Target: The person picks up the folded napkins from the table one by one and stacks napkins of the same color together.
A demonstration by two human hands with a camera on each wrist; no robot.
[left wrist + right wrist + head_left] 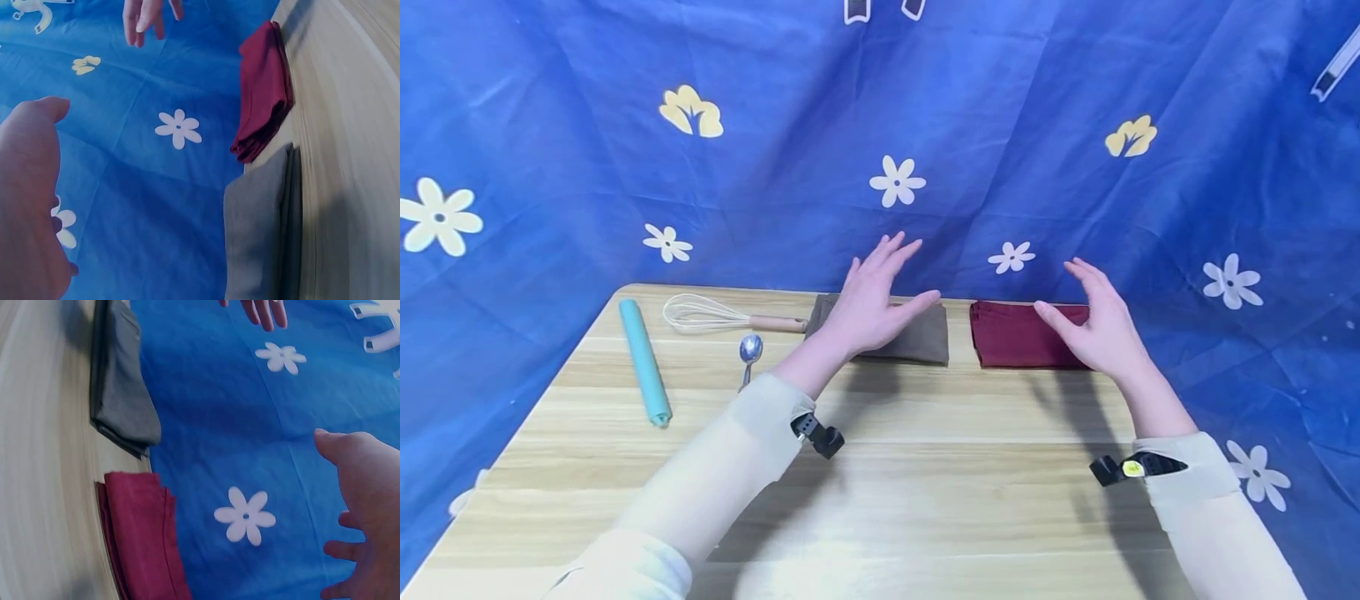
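Observation:
Both hands are raised above the table with nothing held. My left hand has its fingers extended and thumb apart, overlapping the folded grey cloth in the head view. In the left wrist view the grey cloth lies below and to one side of that hand. My right hand, thumb spread from the fingers, hovers near the folded dark red cloth, hiding its right end. The right wrist view shows the red cloth apart from the right hand.
To the left on the wooden table lie a whisk with a wooden handle, a metal spoon partly behind the left sleeve, and a rolled teal item. A blue flowered curtain hangs right behind the table's back edge.

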